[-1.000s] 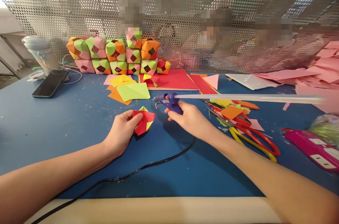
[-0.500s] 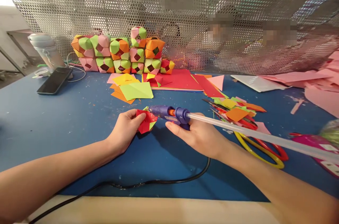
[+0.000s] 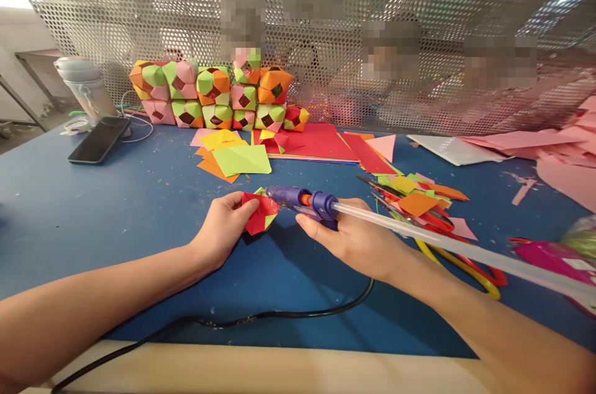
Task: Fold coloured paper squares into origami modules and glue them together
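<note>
Thumb and fingers of my left hand [image 3: 226, 223] pinch a small folded red and green paper piece [image 3: 259, 215] above the blue table. My right hand [image 3: 356, 236] is wrapped round the handle of a blue glue gun [image 3: 305, 200], whose tip is at the right upper edge of the paper piece. Whether the tip touches the paper is hard to tell. Out of the gun's rear runs a long translucent glue stick [image 3: 447, 242], passing over my right forearm. A black cable [image 3: 261, 317] curves below my hands.
Folded paper balls [image 3: 214, 87] are stacked at the back by a perforated metal screen [image 3: 186, 3]. Loose green paper [image 3: 242, 160] and red sheets [image 3: 316, 141] lie before them. Scissors [image 3: 487, 282] and scraps [image 3: 419, 203] are at right; a phone [image 3: 100, 141] and bottle [image 3: 86, 87] at left.
The glue gun and my right hand have shifted slightly right in view. The paper piece and my left hand stay nearly in place, and my hold on both things is unchanged.
</note>
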`<act>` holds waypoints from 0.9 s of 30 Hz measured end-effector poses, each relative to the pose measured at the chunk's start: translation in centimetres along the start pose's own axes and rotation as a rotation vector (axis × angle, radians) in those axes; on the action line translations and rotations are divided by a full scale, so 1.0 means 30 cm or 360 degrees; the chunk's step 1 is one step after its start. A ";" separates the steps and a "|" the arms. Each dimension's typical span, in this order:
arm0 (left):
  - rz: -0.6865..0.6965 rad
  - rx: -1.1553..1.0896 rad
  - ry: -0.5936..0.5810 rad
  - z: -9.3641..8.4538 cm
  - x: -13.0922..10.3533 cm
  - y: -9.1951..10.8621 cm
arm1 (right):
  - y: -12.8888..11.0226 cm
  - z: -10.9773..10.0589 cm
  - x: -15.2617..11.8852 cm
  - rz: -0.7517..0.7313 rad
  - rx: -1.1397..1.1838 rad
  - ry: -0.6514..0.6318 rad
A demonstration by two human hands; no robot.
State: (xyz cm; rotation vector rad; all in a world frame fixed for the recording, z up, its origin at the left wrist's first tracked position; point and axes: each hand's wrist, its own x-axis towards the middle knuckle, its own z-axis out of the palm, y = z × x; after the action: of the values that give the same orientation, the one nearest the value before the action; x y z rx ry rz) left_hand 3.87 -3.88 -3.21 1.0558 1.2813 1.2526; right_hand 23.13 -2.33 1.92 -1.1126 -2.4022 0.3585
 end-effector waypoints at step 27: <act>0.0023 0.0006 0.0001 0.000 0.000 0.002 | -0.017 -0.024 0.004 0.0041 -0.0142 -0.0060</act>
State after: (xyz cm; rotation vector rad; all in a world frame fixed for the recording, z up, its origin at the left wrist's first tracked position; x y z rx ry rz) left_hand 3.88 -3.88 -3.16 1.0690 1.2789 1.2617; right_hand 23.11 -2.53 2.79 -1.1865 -2.4602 0.2856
